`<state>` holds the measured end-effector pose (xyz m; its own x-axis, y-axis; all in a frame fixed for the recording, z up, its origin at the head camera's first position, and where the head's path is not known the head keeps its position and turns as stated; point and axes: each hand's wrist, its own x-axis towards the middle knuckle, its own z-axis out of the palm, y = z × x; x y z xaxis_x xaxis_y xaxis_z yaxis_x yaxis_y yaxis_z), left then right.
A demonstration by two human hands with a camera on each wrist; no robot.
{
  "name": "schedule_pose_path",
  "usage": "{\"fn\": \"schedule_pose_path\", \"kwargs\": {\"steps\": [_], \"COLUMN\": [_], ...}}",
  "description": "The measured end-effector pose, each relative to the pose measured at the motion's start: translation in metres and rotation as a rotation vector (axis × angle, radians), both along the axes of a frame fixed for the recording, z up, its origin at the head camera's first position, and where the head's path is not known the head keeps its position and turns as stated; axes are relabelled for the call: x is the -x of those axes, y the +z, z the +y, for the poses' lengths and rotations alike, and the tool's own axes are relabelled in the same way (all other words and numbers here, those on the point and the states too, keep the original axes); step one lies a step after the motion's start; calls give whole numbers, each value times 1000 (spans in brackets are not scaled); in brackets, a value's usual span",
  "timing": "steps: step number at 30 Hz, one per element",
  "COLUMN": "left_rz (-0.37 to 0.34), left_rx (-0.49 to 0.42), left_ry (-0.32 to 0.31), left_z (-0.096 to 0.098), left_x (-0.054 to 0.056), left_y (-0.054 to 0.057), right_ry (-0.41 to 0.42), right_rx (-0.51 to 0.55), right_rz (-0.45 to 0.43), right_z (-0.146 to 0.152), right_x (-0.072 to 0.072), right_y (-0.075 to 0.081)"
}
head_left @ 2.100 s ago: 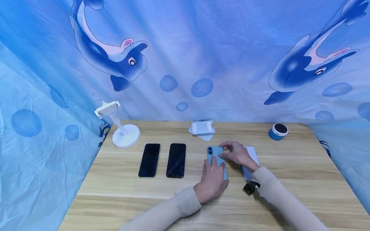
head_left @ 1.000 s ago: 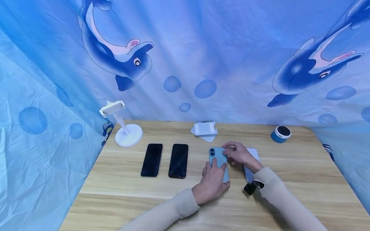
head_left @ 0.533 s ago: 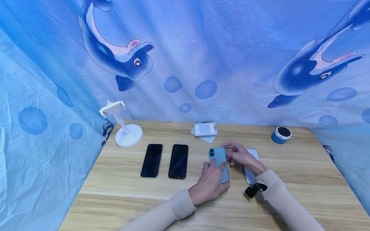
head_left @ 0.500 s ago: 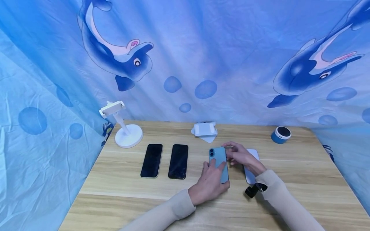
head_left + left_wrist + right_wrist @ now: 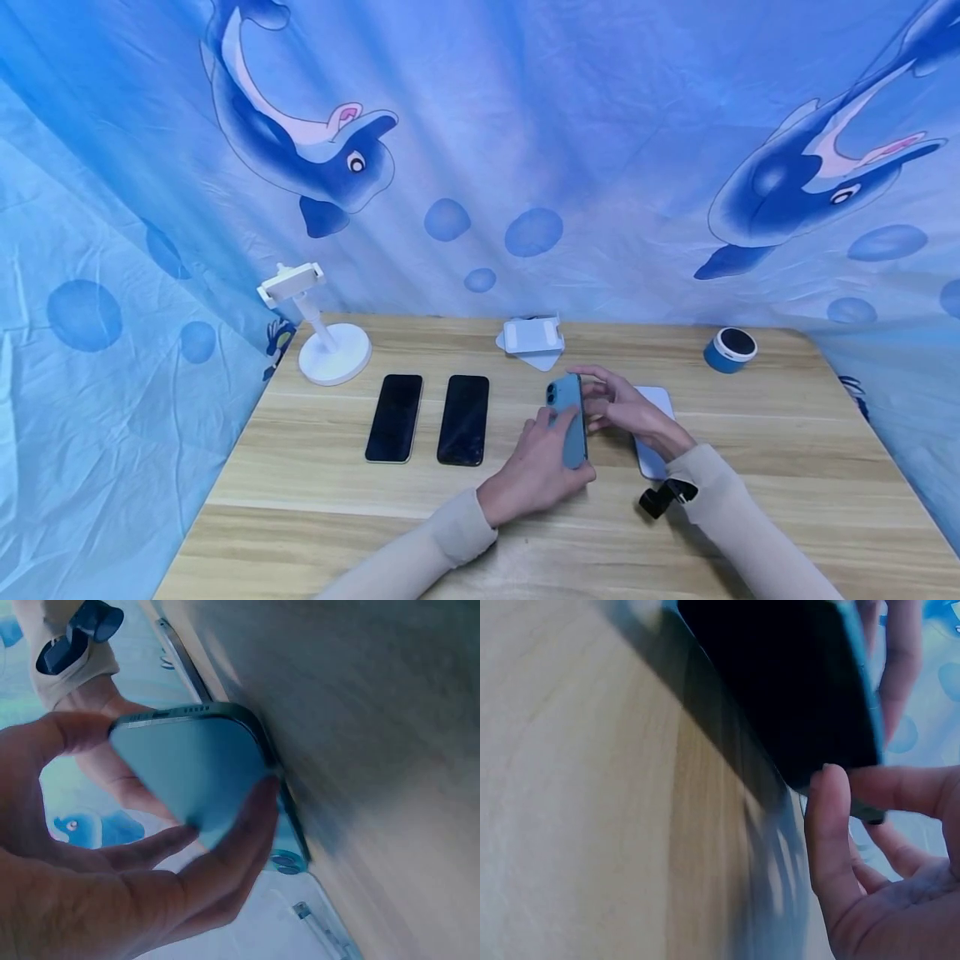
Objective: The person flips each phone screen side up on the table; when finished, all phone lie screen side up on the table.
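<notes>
A light blue smartphone (image 5: 575, 443) is tilted up on its left long edge, its back with the two camera lenses facing left. My left hand (image 5: 534, 471) grips it, thumb at the bottom end and fingers across the back and far edge, as the left wrist view shows on the phone's blue back (image 5: 187, 761). At the top end my right hand (image 5: 628, 410) pinches a corner between thumb and fingers. In the right wrist view the phone's dark screen (image 5: 787, 682) faces the camera. Beneath my right wrist lies a pale lavender phone (image 5: 656, 400), partly hidden.
Two phones, a left black-screened phone (image 5: 394, 418) and a right black-screened phone (image 5: 463, 419), lie flat to the left. A white phone stand (image 5: 335, 354) stands back left, a folded white holder (image 5: 533, 336) at the back middle, a blue round speaker (image 5: 730, 350) back right. A curtain (image 5: 480, 167) hangs behind.
The light blue phone lay flat with its back up; its right side is now raised. My left hand closed around it, and my right fingers shifted from its edge to holding the corner.
</notes>
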<state>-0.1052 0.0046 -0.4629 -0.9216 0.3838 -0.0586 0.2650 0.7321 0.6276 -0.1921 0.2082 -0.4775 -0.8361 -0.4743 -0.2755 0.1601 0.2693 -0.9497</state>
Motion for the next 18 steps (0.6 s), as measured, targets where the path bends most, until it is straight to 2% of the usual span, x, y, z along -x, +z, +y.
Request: {"fn": "schedule_pose_path", "kwargs": {"steps": [4,10,18], "left_rz": [-36,-65,-87], "left_rx": [-71,-124,-295], "left_ry": [16,-8,-36], "left_z": [-3,-9,-19], "left_x": [1,4,11], "left_y": [0,0,0], "right_ry": [35,50,37], "right_rx": [21,21,18], "right_rz": [-4,-12,-18], "right_z": [-2,-5,-7], "right_x": [-1,-2,-2], "right_y": [-2,-7,-8]}}
